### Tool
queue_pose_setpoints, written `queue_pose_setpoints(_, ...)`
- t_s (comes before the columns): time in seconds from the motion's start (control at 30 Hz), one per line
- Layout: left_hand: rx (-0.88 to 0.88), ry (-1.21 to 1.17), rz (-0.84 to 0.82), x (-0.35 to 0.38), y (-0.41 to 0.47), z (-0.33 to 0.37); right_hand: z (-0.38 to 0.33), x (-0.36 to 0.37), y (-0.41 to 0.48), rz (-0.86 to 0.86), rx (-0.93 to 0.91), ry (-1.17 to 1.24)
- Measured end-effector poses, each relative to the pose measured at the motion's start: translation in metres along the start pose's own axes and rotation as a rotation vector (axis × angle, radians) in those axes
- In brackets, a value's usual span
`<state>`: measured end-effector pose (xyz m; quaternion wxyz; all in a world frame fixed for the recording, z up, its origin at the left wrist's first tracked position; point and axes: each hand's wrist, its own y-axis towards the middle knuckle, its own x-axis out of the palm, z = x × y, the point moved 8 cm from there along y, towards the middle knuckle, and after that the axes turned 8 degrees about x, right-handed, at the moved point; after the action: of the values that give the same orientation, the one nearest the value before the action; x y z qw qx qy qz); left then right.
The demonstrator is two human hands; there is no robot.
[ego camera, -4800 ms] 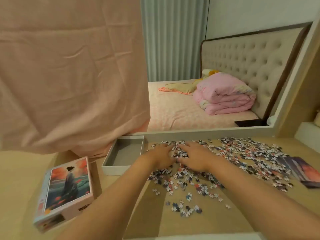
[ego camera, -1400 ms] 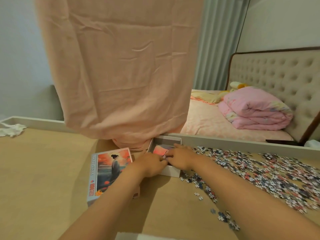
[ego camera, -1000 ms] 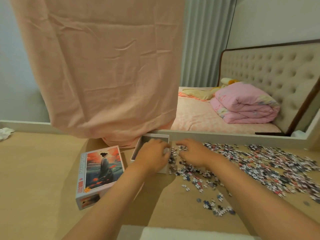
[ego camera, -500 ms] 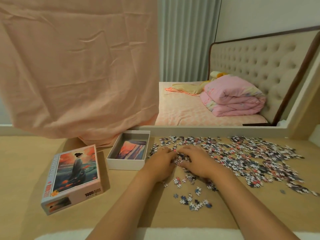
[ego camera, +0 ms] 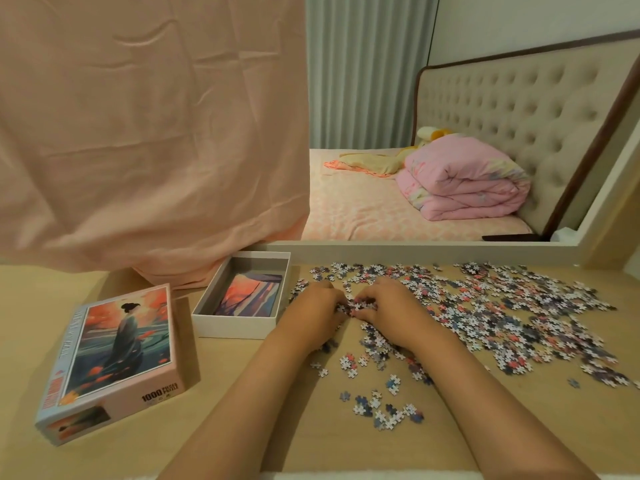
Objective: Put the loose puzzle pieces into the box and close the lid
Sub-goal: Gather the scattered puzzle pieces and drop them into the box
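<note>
Loose puzzle pieces (ego camera: 502, 310) lie scattered over the wooden table, mostly to the right. The open white box (ego camera: 235, 325) stands left of them with a printed picture sheet (ego camera: 249, 294) flat on its bottom. Its lid (ego camera: 114, 355), showing a woman in a robe, lies further left, picture up. My left hand (ego camera: 317, 311) and my right hand (ego camera: 388, 306) rest side by side on the pile's left edge, fingers curled together around a small heap of pieces (ego camera: 353, 306) between them.
A pink cloth (ego camera: 149, 133) hangs down behind the box and touches the table. A white frame edge (ego camera: 433, 249) borders the table's far side, with a bed and folded pink quilt (ego camera: 464, 178) beyond. A few stray pieces (ego camera: 384, 408) lie near the front.
Both hands put the picture sheet into the box, then moved right onto the pile. Since half a second ago they have drawn closer together, bunching pieces between the fingers.
</note>
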<state>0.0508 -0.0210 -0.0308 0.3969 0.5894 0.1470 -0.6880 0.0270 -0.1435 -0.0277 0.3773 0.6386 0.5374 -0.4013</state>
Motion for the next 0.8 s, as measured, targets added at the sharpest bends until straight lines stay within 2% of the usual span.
queue_pose_setpoints(0.13, -0.009, -0.056, 0.080, -0.013, 0.001, 0.002, -0.005, -0.008, -0.004, 0.035, -0.013, 0.064)
queue_pose_setpoints(0.3, -0.015, -0.110, 0.072, -0.026, 0.000, 0.004, -0.009, -0.016, -0.007, 0.037, 0.015, 0.169)
queue_pose_setpoints(0.4, -0.029, -0.181, 0.176, -0.054, -0.003, -0.004, -0.025, -0.028, -0.002, 0.062, 0.028, 0.265)
queue_pose_setpoints(0.57, -0.137, -0.272, 0.320, -0.096, -0.022, -0.050, -0.086, -0.043, 0.023, 0.105, -0.082, 0.335)
queue_pose_setpoints(0.7, -0.243, -0.217, 0.269, -0.100, -0.042, -0.092, -0.138, -0.023, 0.043, 0.079, -0.185, 0.290)
queue_pose_setpoints(0.8, -0.294, -0.100, 0.186, -0.089, -0.051, -0.110, -0.159, 0.005, 0.049, -0.044, -0.243, 0.211)
